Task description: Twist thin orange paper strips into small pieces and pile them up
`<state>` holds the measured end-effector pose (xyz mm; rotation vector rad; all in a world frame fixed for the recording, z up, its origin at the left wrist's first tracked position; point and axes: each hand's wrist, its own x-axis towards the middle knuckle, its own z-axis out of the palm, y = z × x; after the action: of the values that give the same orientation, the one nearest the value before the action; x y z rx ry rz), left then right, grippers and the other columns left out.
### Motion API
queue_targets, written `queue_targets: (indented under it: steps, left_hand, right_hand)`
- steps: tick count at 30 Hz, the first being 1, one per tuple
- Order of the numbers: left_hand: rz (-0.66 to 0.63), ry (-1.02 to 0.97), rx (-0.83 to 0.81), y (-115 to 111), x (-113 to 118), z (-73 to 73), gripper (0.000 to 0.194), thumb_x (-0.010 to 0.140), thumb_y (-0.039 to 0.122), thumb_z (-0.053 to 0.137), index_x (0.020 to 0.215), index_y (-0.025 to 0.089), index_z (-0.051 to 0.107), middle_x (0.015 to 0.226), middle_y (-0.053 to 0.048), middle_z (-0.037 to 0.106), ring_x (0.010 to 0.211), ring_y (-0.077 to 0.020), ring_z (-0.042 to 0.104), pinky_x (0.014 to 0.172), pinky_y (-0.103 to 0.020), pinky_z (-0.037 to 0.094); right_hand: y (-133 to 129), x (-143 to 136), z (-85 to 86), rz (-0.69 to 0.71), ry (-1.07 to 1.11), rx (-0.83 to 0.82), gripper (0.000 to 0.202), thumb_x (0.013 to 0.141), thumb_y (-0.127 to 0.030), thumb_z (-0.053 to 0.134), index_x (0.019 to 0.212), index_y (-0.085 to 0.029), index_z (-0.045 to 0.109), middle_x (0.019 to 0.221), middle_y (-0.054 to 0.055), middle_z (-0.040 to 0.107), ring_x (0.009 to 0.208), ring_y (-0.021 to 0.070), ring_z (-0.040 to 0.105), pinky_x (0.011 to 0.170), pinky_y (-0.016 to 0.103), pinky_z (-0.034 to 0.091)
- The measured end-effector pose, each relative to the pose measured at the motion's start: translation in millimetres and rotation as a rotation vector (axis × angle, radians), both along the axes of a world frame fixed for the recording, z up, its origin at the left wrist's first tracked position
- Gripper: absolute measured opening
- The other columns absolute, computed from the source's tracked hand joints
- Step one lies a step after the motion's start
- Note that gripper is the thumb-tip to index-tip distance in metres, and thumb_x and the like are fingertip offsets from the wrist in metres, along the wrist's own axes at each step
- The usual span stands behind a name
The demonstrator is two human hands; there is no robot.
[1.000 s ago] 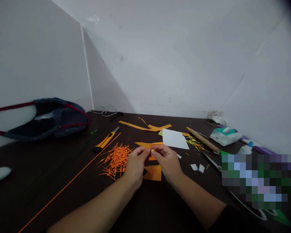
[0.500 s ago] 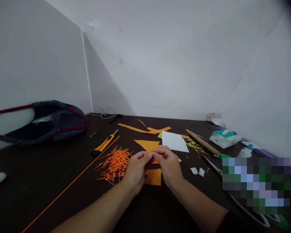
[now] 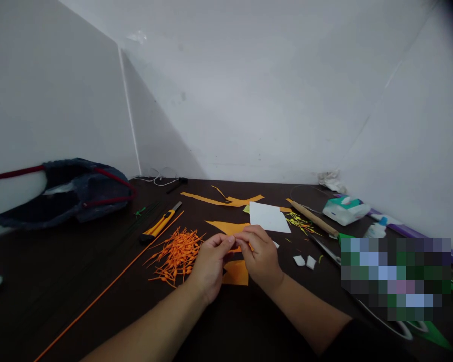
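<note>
My left hand (image 3: 212,264) and my right hand (image 3: 259,254) meet over the dark table, thumbs and forefingers pinched tip to tip. Whatever sits between the fingertips is too small to make out. Under and behind the hands lie pieces of orange paper, one a pointed sheet (image 3: 226,228) and one a squarish piece (image 3: 237,274). Left of my left hand spreads a pile of thin twisted orange paper pieces (image 3: 179,254). A white paper sheet (image 3: 270,217) lies beyond my right hand.
A yellow utility knife (image 3: 160,225) and a long orange stick (image 3: 109,282) lie at left, near a dark blue bag (image 3: 68,193). At right are white scraps (image 3: 310,262), yellow-green strips (image 3: 300,222), a wooden stick (image 3: 313,217), scissors (image 3: 326,251), a tissue pack (image 3: 345,211) and a small bottle (image 3: 376,229).
The fingers of my right hand have shifted and curled a little at the pinch, with the knuckles turned slightly. The whole view has moved slightly; the things on the table lie as before.
</note>
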<state>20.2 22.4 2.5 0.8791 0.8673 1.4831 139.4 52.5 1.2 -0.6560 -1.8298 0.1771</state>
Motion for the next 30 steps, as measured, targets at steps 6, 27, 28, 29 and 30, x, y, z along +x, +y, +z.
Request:
queue_targets:
  steps: [6,27,28,29,30]
  left_hand:
    - [0.057,-0.015,0.020,-1,-3,5.8,0.016,0.068,0.028,0.064,0.063,0.015,0.057,0.069,-0.001,0.058,0.069,-0.0117,0.051,0.067,-0.024,0.039]
    - [-0.048,-0.180,0.079,-5,0,9.8,0.010,0.069,0.023,0.066,0.065,0.016,0.060,0.070,0.000,0.057,0.070,-0.0105,0.052,0.070,-0.025,0.041]
    - [-0.053,-0.183,0.078,-5,0,9.9,0.010,0.069,0.023,0.066,0.065,0.016,0.060,0.071,0.000,0.058,0.070,-0.0107,0.053,0.070,-0.025,0.041]
    - [-0.058,-0.185,0.079,-5,0,10.2,0.010,0.068,0.023,0.066,0.065,0.016,0.060,0.071,0.000,0.058,0.071,-0.0108,0.053,0.070,-0.025,0.042]
    - [-0.066,-0.186,0.080,-5,0,10.4,0.010,0.069,0.023,0.066,0.065,0.016,0.060,0.071,0.000,0.057,0.070,-0.0110,0.053,0.069,-0.025,0.042]
  right_hand:
    - [-1,1,4.6,0.014,0.048,-0.037,0.020,0.080,-0.019,0.048,0.092,-0.024,0.062,0.087,0.006,0.056,0.083,0.0188,0.054,0.075,0.035,0.045]
    - [-8,-4,3.5,0.111,0.313,-0.483,0.018,0.073,-0.025,0.058,0.056,-0.020,0.057,0.056,-0.002,0.053,0.054,0.0120,0.049,0.053,0.025,0.041]
    - [-8,-4,4.0,0.108,0.307,-0.478,0.019,0.073,-0.025,0.058,0.055,-0.020,0.056,0.054,-0.003,0.052,0.053,0.0117,0.048,0.052,0.025,0.041]
    - [-9,-4,4.4,0.120,0.307,-0.466,0.017,0.073,-0.024,0.058,0.057,-0.020,0.057,0.056,-0.002,0.053,0.054,0.0120,0.049,0.053,0.025,0.041]
    - [-8,-4,4.8,0.142,0.309,-0.447,0.011,0.073,-0.023,0.058,0.062,-0.020,0.060,0.061,-0.001,0.055,0.058,0.0127,0.051,0.055,0.026,0.043]
